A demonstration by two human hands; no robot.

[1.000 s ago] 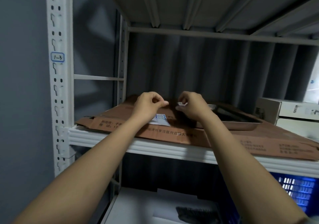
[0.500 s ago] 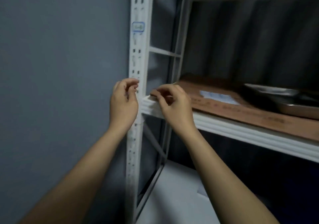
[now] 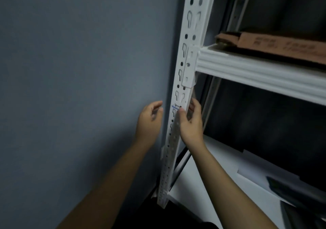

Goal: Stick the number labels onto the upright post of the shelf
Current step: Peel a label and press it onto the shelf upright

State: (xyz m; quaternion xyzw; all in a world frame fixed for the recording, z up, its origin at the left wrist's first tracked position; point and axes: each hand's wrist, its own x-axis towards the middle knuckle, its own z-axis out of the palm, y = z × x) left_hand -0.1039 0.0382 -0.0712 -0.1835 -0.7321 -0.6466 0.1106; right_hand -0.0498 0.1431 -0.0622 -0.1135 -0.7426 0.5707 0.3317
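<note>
The white perforated upright post (image 3: 189, 39) of the shelf runs down the middle of the view. A small white number label with a blue edge (image 3: 175, 107) lies on the post's front face, below the shelf beam. My right hand (image 3: 190, 122) pinches the label against the post, thumb on the front and fingers round the post's right edge; the thumb hides most of the label. My left hand (image 3: 150, 119) hovers just left of the post, fingers loosely curled, touching nothing.
A grey wall (image 3: 79, 78) stands close on the left of the post. A white shelf beam (image 3: 255, 71) carries a flat brown cardboard box (image 3: 275, 46). Below lies a white lower shelf (image 3: 220, 181) with dark flat items at the right.
The view has dropped and swung left, from the cardboard box to the post's lower part. Both hands went down below the beam; my right hand now holds a label on the post.
</note>
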